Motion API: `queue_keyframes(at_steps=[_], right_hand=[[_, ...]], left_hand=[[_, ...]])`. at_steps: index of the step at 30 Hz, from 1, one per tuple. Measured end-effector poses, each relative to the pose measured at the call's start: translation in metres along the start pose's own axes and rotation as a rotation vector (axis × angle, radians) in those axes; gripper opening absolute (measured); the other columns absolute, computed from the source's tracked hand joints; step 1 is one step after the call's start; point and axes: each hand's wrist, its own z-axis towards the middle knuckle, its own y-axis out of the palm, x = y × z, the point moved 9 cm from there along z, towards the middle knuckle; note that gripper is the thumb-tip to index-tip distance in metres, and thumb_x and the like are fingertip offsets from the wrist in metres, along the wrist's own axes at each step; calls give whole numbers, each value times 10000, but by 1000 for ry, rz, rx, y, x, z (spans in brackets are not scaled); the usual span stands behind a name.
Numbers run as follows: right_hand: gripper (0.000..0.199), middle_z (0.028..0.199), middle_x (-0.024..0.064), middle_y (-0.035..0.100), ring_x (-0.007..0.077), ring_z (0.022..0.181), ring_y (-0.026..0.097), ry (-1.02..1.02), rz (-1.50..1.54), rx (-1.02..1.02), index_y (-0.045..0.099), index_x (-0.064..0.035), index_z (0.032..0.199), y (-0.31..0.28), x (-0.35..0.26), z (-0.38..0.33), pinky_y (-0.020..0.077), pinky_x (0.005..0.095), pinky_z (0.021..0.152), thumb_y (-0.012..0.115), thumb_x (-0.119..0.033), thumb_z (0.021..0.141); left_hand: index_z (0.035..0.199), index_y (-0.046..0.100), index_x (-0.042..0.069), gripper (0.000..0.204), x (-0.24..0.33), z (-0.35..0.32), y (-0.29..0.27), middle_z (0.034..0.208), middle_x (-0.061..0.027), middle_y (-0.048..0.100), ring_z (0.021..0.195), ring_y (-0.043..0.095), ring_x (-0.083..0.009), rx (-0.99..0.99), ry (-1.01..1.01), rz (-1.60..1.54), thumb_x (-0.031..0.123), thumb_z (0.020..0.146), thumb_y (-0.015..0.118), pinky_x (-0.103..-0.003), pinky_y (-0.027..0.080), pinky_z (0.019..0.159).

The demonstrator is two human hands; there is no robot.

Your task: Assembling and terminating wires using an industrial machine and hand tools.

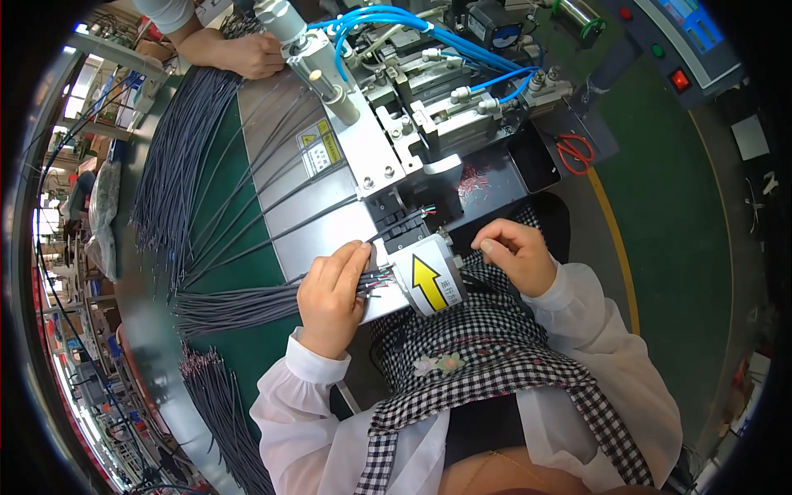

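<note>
The left hand (pixel 332 299) rests at the front edge of the bench (pixel 247 346). Its grip is pressed together on a bundle of grey cables (pixel 239 304), with the stripped coloured wire ends (pixel 378 280) fanned beyond the fingertips. This hold keeps the ends level and pointed toward the machine's intake. The right hand (pixel 516 254) sits just beside the cylindrical housing with a yellow arrow (pixel 429 282). Its fingers are curled and pressed together on the checked cloth; whether they pinch a wire cannot be told. A single cable end (pixel 425 212) lies in the black clamp block (pixel 404 231) just beyond the housing. Further loose cables (pixel 177 173) fan across the green mat, ends toward the operator, within reach for pickup. Red-handled scissors (pixel 575 151) lie on the machine deck. At the far edge, another person's hand (pixel 247 54) rests on cables near the blue air hoses (pixel 396 21).
</note>
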Motion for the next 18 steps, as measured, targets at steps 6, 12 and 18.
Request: queue_keyframes(at_steps=[6, 12, 18], right_hand=[[90, 793, 26, 609, 71, 671, 546, -73, -9, 59, 640, -13, 944, -6, -17, -4, 445, 203, 636, 580, -48, 887], [214, 818, 79, 621, 128, 676, 581, -473, -266, -75, 648, -12, 992, 35, -83, -11, 464, 237, 633, 661, 1, 779], [290, 881, 95, 643, 179, 727, 617, -723, -223, -157, 665, -16, 1008, 67, -99, -13, 490, 285, 643, 721, -5, 724]], left_hand=[[1061, 647, 27, 461, -3, -2, -2, 989, -133, 644, 768, 630, -275, -13, -45, 29, -120, 624, 635, -339, 519, 682], [1102, 626, 48, 523, 32, 4, -2, 865, -109, 628, 697, 619, -271, -121, -21, -115, -103, 603, 662, -343, 500, 635], [1110, 593, 55, 555, 45, 9, 5, 774, -92, 591, 688, 599, -288, -88, 4, -278, -66, 575, 675, -366, 463, 596]])
